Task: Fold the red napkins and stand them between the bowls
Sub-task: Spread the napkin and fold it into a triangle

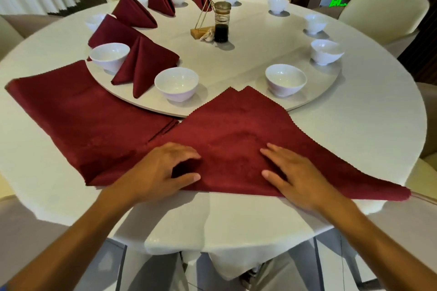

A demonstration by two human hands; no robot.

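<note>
Five folded napkins (144,63) standing btwn bowls (176,83), 8 to 12 o'clock on turntable (236,58). Right-side gaps, 1 to 5 o'clock, unfilled.

Current napkin (236,134) at 6 o'clock, folded to triangle only. Left hand (163,172) w/ fingers curled, thumb out, resting on cloth; right hand (295,177) spread flat, pressing it.

Napkin stack (78,122) waits at 8 o'clock. Est. halfway.

Dark red napkins (236,129) with a faint woven pattern, white bowls (176,83), cream tablecloth (354,125).

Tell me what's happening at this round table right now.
A person is folding a dark red cloth napkin into a triangle at the near edge of the white table. The left hand and right hand rest on it. Five folded napkins already stand among the white bowls on the turntable; a stack of flat red napkins waits at the left.
</note>
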